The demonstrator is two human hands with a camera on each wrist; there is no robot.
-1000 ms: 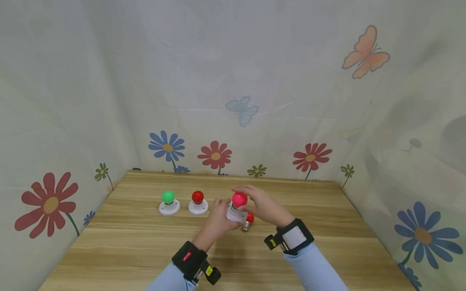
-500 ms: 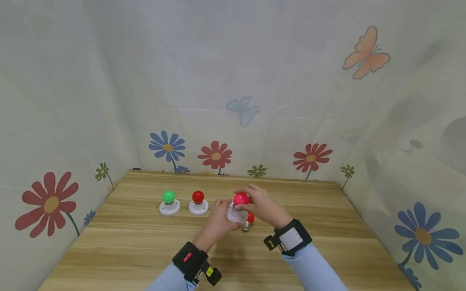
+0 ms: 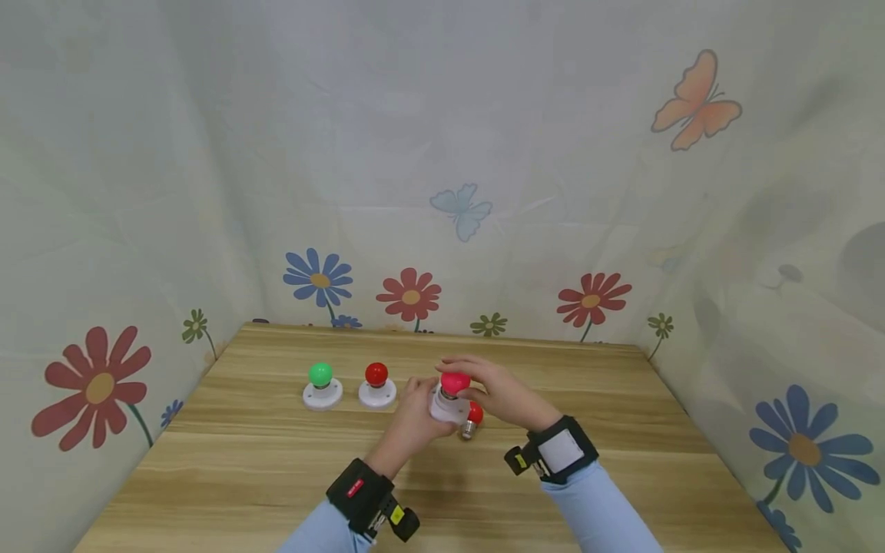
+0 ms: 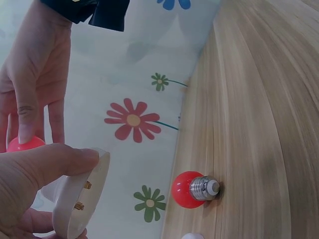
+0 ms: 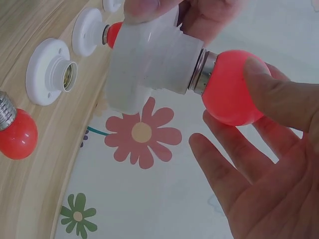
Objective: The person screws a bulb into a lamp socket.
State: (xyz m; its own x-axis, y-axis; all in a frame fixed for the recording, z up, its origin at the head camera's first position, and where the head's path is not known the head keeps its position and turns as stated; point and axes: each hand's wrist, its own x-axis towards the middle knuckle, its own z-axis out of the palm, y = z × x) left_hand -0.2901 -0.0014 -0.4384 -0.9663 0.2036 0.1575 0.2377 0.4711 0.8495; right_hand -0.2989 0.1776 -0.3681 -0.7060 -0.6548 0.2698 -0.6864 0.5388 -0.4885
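A red bulb point(image 5: 232, 92) sits in a socket point(image 5: 144, 64) above the desk point(image 3: 263, 468) — the left hand point(image 3: 413, 418) in a closed grip round the socket, the right hand point(image 3: 508, 393) in a looser grip on the bulb. A loose bulb point(image 4: 185, 191) lies nearby — a green bulb point(image 3: 320, 375) farther left.

Bulb point(image 5: 229, 97) in raised socket point(image 5: 167, 62), right of two socketed bulbs point(image 3: 376, 375) on table point(image 3: 588, 376)
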